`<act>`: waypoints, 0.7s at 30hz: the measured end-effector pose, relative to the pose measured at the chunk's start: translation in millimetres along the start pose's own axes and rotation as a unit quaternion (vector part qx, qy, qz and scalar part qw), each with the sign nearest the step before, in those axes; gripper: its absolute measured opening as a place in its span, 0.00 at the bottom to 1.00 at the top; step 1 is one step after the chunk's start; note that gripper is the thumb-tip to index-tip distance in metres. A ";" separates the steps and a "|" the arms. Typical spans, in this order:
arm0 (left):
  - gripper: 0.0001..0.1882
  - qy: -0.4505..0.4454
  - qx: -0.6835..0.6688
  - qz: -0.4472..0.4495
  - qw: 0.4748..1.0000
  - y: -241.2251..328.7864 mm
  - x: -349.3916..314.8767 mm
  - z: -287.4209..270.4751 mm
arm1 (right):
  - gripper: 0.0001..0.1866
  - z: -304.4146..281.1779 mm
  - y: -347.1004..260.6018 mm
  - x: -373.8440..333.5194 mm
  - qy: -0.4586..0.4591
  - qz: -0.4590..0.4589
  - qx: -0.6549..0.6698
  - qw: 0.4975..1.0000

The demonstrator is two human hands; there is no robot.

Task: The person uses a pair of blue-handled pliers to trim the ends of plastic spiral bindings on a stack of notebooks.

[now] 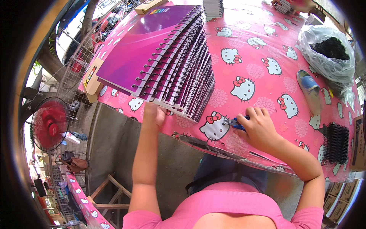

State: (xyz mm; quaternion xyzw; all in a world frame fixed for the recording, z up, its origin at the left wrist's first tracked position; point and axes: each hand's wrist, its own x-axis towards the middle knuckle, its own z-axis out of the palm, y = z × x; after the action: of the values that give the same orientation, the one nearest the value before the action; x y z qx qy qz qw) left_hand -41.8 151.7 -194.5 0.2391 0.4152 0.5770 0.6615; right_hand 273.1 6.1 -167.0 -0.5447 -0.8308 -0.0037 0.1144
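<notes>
On the left stood spiral notebooks [146, 53].
Likely heavy, best held underneath; I couldn't tell if left hand [155, 115] gripped; right hand [260, 128] clasped pliers [237, 123].

Place: appearing to be a notebook-binding workshop (daylight is coming through wire mesh [85, 53]).
Table [263, 89]: spiral-bound notebooks [171, 65] are lying piled.
Stock: black spiral coils [336, 144] are lying near a brown carton [357, 145].
Cooling: a red fan [50, 124] is standing beside the mesh.
</notes>
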 end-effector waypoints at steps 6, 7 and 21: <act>0.27 -0.166 0.081 0.064 0.981 -30.5 52.1 -44.4 | 0.22 6.8 -27.3 21.0 -0.008 -0.003 0.108 0.994; 0.27 -0.209 0.138 0.122 0.961 -35.5 59.9 -59.6 | 0.23 9.7 -33.9 25.1 0.004 -0.013 0.116 0.993; 0.26 -0.223 -0.023 0.079 0.971 -34.1 45.2 -32.9 | 0.21 10.2 -35.7 49.8 -0.043 0.012 0.166 0.985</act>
State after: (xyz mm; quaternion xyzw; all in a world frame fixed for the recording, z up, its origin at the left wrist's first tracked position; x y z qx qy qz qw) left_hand -50.2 182.4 -251.7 0.3784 0.2236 0.5691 0.6949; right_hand 219.9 38.0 -163.0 -0.5275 -0.8175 0.1595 0.1671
